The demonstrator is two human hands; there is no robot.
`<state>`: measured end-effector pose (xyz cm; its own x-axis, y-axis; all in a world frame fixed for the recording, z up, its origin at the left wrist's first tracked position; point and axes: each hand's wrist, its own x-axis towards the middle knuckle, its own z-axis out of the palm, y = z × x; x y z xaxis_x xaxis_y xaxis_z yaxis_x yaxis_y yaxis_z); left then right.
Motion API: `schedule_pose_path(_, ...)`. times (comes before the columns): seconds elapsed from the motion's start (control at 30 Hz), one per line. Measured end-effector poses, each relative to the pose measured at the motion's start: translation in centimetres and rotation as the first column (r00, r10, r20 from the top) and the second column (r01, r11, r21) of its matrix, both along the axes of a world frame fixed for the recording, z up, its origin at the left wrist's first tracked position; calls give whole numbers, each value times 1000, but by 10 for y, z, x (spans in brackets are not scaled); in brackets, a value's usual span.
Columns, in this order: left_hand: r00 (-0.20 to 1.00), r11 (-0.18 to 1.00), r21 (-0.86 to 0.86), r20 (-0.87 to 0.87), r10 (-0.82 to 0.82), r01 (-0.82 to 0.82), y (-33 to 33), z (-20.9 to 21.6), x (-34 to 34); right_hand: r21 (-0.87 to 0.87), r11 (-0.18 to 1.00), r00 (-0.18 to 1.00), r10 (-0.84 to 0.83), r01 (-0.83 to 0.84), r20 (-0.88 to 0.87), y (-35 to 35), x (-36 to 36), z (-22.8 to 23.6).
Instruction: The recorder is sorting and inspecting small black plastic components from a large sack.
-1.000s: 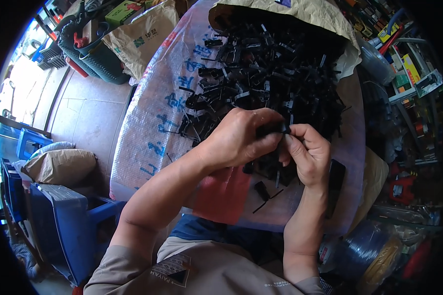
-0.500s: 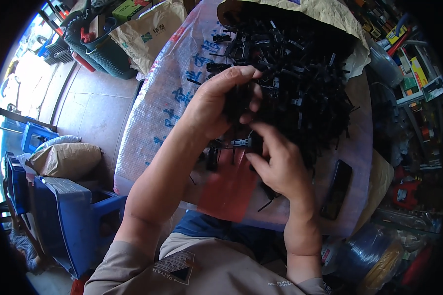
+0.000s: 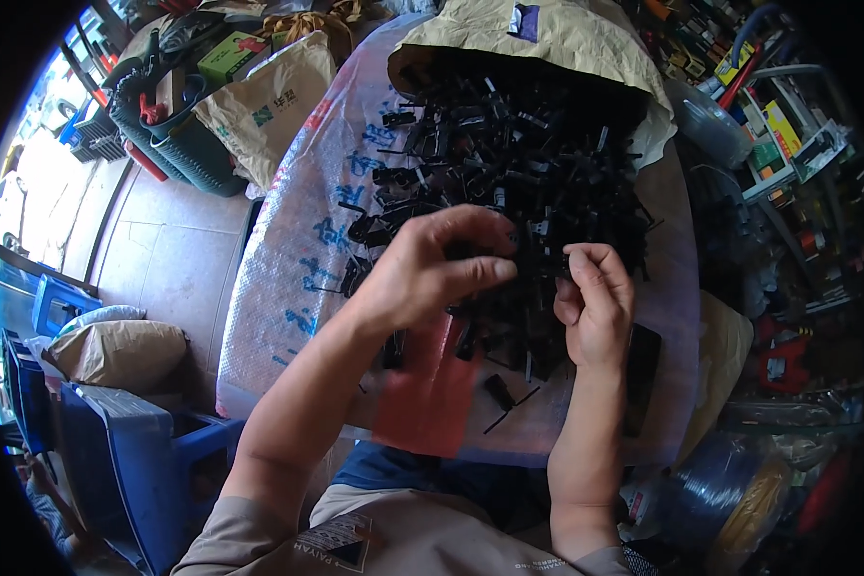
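Note:
A large heap of small black plastic parts (image 3: 576,182) with thin prongs spills from an opened brown paper sack (image 3: 586,48). Over the heap's near edge, my left hand (image 3: 432,264) curves its fingers and thumb round something dark, which blends with the heap behind it. To its right, my right hand (image 3: 600,302) pinches what looks like one black plastic part between thumb and fingertips. Near me, a loose black part (image 3: 497,392) with thin prongs lies beside the red patch (image 3: 422,398) of the white woven sheet (image 3: 259,331).
A dark phone-like slab (image 3: 643,370) lies partly behind my right forearm. Blue plastic stools (image 3: 115,461) and a stuffed sack (image 3: 120,353) stand at left. Shelves of tools (image 3: 787,144) line the right, above a wrapped blue coil (image 3: 715,494). A paper bag (image 3: 264,115) leans at far left.
My hands have moved apart; the right went right and up a little and now pinches a part. The left lowered and opened its curl somewhat. The view has shifted slightly.

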<state>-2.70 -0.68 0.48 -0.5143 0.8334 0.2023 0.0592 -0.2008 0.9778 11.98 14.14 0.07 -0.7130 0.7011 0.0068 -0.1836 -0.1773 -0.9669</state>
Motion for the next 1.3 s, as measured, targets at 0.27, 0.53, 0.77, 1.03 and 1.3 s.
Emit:
schedule_pose_path(0.27,882,1000,-17,-471,7,-17,7,-8,15,6,993,992,120,-120,32,-6,-2,0)
schedule_pose_path(0.53,994,996,-85,-106,10,-19,5,-1,18,309,930,974,222,-199,-42,-5,-1,-5)
schedule_pose_path(0.77,965,990,-62,-237,109,-127,11,-7,28,443,886,987,159,-140,-7,-7,-4,-15)
schedule_pose_path(1.03,890,984,32,-421,172,-175,13,-17,32,357,912,968,241,-203,-67,-4,-5,-18)
schedule_pose_path(1.3,916,996,-25,396,-65,82,6,-1,19,99,962,963,263,-256,-67,-8,0,0)
